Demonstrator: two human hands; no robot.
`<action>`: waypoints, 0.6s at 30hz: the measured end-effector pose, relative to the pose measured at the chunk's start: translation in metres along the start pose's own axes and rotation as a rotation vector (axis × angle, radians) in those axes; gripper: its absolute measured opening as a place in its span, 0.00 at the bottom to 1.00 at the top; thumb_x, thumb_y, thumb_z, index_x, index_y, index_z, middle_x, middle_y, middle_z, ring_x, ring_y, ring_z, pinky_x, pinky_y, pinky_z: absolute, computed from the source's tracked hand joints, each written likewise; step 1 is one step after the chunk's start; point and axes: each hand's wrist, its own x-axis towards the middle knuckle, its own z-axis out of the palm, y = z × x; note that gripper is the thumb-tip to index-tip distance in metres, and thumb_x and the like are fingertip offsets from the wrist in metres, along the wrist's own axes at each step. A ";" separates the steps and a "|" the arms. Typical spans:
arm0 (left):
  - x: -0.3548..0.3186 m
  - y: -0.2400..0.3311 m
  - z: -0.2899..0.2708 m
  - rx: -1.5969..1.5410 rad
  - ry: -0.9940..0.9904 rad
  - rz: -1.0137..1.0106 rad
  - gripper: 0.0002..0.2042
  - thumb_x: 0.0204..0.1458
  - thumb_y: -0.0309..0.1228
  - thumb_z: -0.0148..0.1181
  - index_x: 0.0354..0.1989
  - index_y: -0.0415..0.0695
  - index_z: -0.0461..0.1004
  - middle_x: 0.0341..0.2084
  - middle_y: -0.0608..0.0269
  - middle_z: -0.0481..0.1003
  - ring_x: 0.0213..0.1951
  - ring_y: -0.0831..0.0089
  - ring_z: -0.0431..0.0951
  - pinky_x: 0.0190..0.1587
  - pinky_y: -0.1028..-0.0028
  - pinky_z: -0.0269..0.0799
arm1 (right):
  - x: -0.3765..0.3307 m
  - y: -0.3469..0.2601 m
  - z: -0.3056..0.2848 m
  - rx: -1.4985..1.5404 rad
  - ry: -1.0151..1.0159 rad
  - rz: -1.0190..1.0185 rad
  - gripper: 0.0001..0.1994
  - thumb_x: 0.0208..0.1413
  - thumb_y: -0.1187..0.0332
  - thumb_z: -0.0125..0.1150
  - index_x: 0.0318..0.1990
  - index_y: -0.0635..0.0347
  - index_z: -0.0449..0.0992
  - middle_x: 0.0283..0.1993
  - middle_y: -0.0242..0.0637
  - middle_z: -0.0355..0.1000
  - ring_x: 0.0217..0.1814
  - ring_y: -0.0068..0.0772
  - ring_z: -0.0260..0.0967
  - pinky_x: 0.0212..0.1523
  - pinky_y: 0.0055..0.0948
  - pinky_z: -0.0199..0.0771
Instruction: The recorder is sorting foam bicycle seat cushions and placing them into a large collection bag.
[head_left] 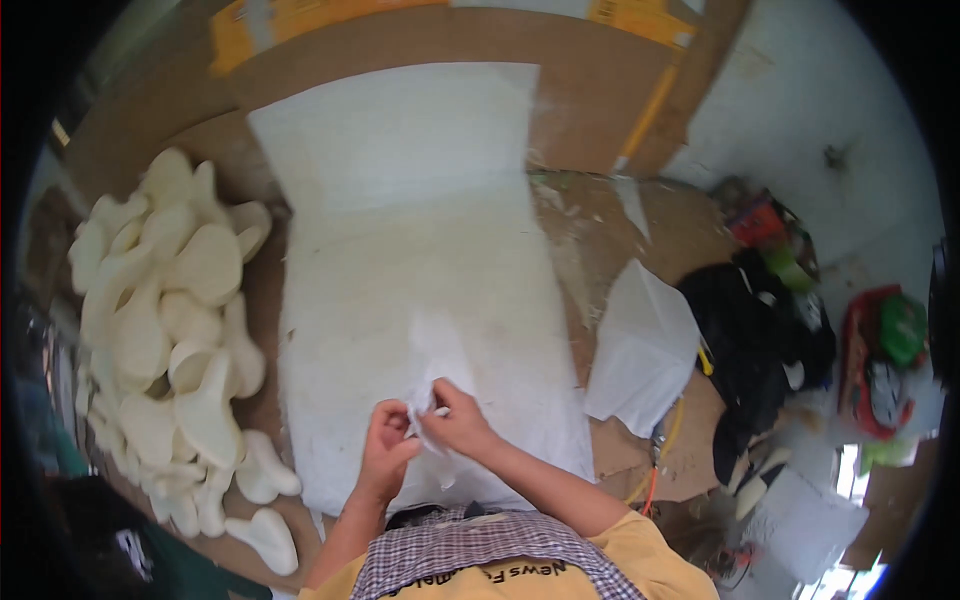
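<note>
Over the near part of a white sheet [430, 250], my two hands are close together in front of my body. Between them is a thin, see-through white piece of film [433, 345], perhaps a plastic bag; it blurs into the sheet behind it. My left hand [388, 445] pinches one edge of it with bent fingers. Just to the right, my right hand [458, 422] grips it with thumb and fingers closed. The film's far end spreads away from my hands, and its outline is hard to make out.
Many cream, curved foam-like pieces [180, 320] lie heaped along the left. To the right are white thin sheets or bags [645, 345], a black cloth heap [755, 340] and an air hose [653, 470]. Cardboard [590, 110] walls the far side; a red basket [875, 365] stands far right.
</note>
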 end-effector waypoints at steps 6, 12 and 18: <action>0.010 -0.008 -0.014 0.111 0.345 -0.221 0.05 0.56 0.26 0.53 0.36 0.38 0.71 0.30 0.61 0.74 0.30 0.75 0.76 0.35 0.73 0.75 | -0.014 -0.006 -0.015 -0.244 -0.085 -0.263 0.07 0.51 0.72 0.57 0.36 0.64 0.72 0.34 0.42 0.69 0.37 0.40 0.68 0.36 0.34 0.68; 0.027 0.006 -0.036 0.067 0.526 0.036 0.05 0.55 0.27 0.53 0.37 0.39 0.70 0.30 0.63 0.74 0.32 0.74 0.76 0.36 0.72 0.76 | -0.006 0.003 -0.054 -0.042 0.427 -0.074 0.06 0.57 0.75 0.49 0.36 0.66 0.73 0.30 0.31 0.70 0.33 0.22 0.66 0.34 0.22 0.68; 0.004 0.011 -0.106 -0.062 0.744 0.137 0.04 0.55 0.26 0.53 0.37 0.43 0.68 0.30 0.61 0.74 0.31 0.68 0.76 0.36 0.67 0.76 | 0.005 0.049 -0.120 0.740 0.694 0.142 0.08 0.60 0.70 0.49 0.44 0.63 0.71 0.42 0.35 0.73 0.41 0.27 0.71 0.41 0.29 0.74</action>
